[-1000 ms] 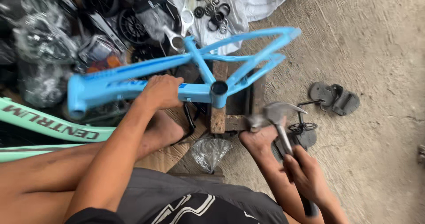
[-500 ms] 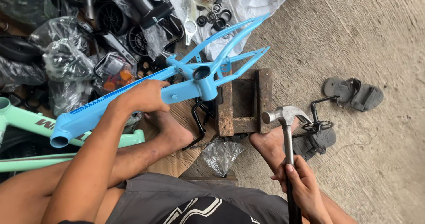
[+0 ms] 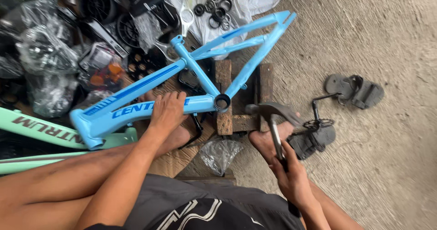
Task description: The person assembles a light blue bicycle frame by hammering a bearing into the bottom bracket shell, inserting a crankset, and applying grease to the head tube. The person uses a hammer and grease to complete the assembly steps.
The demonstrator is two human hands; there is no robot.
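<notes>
A light blue bicycle frame [image 3: 136, 107] lies across a small wooden stand [image 3: 227, 116] on the ground. My left hand [image 3: 167, 111] grips the frame's lower tube, close to the round shell [image 3: 221, 102] where the tubes meet. My right hand [image 3: 291, 177] is closed around the handle of a claw hammer [image 3: 271, 111]. The hammer's metal head hovers just right of that shell, above the wood. My bare feet rest beside the stand.
A mint green frame [image 3: 41, 132] lies at the left. Bagged bike parts, wheels and black rings [image 3: 214, 7] on white plastic crowd the top. A crank with sprocket [image 3: 321, 118] and grey sandals [image 3: 355, 89] sit on the concrete at right. A clear plastic bag [image 3: 218, 152] lies near my knee.
The frame has turned, its rear end swinging right, and its shell now sits over the stand. My right hand has brought the hammer head leftward toward the shell.
</notes>
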